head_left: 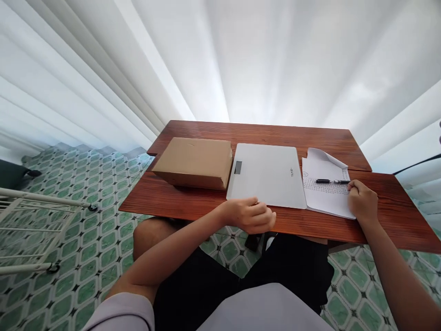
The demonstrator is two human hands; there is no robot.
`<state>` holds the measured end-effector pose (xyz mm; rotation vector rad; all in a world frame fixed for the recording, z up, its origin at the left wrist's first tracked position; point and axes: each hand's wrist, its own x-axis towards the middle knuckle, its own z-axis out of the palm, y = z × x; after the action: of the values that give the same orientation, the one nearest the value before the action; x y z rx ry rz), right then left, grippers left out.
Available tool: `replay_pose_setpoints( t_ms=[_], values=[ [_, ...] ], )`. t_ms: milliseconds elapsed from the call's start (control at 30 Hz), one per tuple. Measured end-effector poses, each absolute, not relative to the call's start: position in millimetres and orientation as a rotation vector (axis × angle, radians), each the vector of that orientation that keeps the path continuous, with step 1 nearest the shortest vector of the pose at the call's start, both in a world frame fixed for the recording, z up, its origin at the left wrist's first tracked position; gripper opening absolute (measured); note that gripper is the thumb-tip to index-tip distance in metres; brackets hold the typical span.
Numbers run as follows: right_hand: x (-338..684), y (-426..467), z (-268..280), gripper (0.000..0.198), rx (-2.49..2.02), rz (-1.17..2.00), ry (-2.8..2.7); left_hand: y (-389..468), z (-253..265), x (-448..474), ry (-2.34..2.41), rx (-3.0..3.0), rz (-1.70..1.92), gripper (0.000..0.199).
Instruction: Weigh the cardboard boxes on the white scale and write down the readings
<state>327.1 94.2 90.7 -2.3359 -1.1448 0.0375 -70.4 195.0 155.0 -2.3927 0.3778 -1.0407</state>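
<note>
My left hand [251, 216] is loosely curled at the table's front edge, just below a flat white scale [267, 177] with a small dark display. Nothing shows between its fingers. My right hand [363, 200] is closed at the right end of a black pen [329, 181], fingertips on it. The pen lies across a sheaf of white paper [327, 200] with handwritten lines and a curled top sheet. To the left of the scale stands a closed brown cardboard box [195, 158].
The reddish-brown wooden table [268, 131] stands before white curtains [248, 59]. A white wheeled rack [37, 220] is on the green tiled floor [99, 230] at the left. My legs are under the table's front edge.
</note>
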Motion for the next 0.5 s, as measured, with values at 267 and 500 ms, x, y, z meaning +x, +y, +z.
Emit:
replay_pose_setpoints(
  t_ms=[267,500],
  values=[
    [333,95,88,0.017,-2.395,0.025,-1.125,196,133,-103,0.081,-2.512,-1.105,0.014],
    [345,98,96,0.012,-2.421,0.064,-1.052,195,129,-113,0.009,-2.515,-1.160,0.010]
  ],
)
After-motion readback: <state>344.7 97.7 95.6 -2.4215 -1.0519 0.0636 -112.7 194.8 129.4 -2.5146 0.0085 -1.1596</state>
